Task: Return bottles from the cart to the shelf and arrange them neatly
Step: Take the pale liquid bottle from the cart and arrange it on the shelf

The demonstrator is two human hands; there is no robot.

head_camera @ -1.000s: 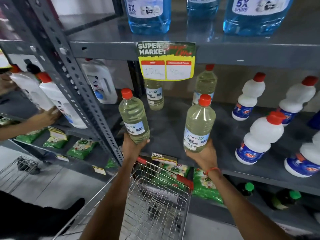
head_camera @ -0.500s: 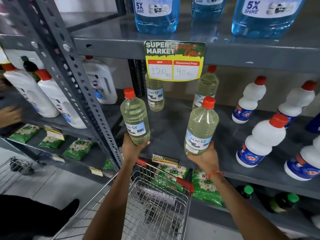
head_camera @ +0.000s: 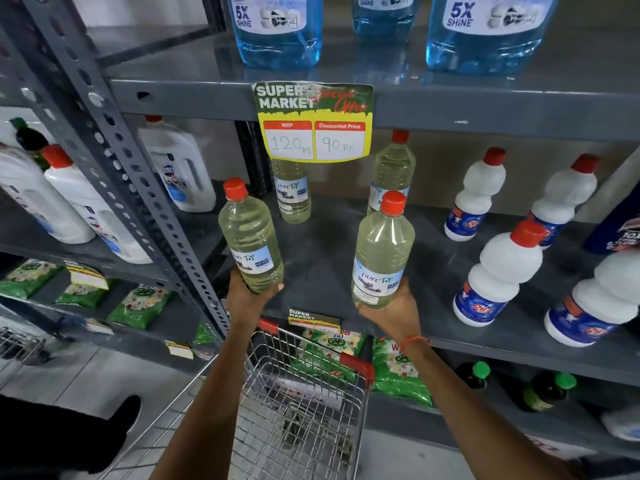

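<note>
Gripping from below, left hand (head_camera: 246, 299) wraps the base of a pale-yellow bottle (head_camera: 250, 240), fingers curled shut around it; bottle rises above the hand, tilted slightly left, red cap up. Right hand (head_camera: 393, 311) cups the base of a second bottle (head_camera: 382, 254) the same way, fingers closed on its lower label. Both bottles sit over the front of the grey shelf (head_camera: 322, 258). Two matching bottles stand beyond the hands, at the shelf's back. Wire cart (head_camera: 304, 407) lies below the wrists.
</note>
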